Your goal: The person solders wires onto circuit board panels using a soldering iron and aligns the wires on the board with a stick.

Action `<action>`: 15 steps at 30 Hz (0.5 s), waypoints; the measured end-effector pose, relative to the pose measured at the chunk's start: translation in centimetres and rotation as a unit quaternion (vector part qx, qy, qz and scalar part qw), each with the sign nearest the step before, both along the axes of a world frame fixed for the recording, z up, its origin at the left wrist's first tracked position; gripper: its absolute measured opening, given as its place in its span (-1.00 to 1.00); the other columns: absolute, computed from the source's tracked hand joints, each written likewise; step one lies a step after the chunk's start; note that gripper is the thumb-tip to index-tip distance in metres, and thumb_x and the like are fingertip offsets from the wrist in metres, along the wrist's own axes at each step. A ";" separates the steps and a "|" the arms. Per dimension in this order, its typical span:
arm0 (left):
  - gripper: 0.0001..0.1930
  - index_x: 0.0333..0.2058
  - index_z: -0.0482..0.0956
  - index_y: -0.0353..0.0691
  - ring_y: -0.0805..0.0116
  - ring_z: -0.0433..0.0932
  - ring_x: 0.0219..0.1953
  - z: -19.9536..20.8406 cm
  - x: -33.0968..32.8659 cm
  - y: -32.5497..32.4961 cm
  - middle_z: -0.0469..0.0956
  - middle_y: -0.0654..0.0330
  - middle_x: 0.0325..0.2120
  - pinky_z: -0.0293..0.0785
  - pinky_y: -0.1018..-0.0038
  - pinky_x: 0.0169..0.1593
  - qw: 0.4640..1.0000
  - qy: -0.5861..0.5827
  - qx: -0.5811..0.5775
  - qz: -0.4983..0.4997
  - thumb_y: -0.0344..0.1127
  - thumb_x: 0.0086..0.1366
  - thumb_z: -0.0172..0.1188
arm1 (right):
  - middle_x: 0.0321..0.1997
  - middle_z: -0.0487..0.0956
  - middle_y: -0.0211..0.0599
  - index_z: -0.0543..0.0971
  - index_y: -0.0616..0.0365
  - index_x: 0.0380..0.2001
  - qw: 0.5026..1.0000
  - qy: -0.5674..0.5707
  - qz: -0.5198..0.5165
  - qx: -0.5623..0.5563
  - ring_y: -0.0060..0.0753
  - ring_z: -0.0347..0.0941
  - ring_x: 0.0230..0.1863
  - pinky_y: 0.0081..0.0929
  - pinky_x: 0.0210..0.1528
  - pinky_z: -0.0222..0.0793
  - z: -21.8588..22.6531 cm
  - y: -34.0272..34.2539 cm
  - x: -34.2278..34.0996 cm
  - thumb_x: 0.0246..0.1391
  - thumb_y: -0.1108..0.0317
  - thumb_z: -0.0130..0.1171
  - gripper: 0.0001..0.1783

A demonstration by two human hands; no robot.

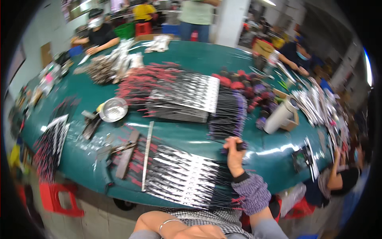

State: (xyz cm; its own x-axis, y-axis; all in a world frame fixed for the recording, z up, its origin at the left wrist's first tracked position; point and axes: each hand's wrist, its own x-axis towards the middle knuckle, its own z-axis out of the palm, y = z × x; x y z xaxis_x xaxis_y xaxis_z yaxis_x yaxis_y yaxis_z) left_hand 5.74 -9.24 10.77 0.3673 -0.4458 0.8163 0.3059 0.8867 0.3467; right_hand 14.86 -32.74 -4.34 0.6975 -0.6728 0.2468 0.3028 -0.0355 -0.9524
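Note:
My right hand (234, 157), in a purple knitted sleeve cover, is closed around a small dark purple-black bundle (242, 146), whose kind I cannot make out. It is at the near end of a row of black and purple wires (227, 119). In front of me lies a spread layer of black wires on white strips (183, 171), with red ends at left and right. A thin pale straight bar (147, 155) lies across its left part. My left hand (203, 231), below a bracelet, is low at the picture's edge, its fingers hidden.
A larger stack of wires on white strips (187, 91) lies farther back. Left of it are a metal bowl (114, 110) and a brown wooden block (127, 155). A white cylinder (280, 115) and red and purple bundles (254, 91) stand right. Other people sit around the green table (223, 51).

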 end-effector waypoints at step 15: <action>-0.56 -0.31 0.60 -0.63 -0.02 0.63 -0.56 1.9 4.5 3.5 0.64 -0.11 -0.50 0.55 0.28 -0.47 0.995 0.007 0.026 0.098 -0.27 0.51 -0.05 | -0.58 0.43 -0.47 0.53 0.20 -0.37 0.998 0.005 -0.037 -0.059 -0.63 0.34 -0.57 -0.59 -0.42 0.28 -0.2 -1.2 -0.3 0.27 0.47 0.22 -0.89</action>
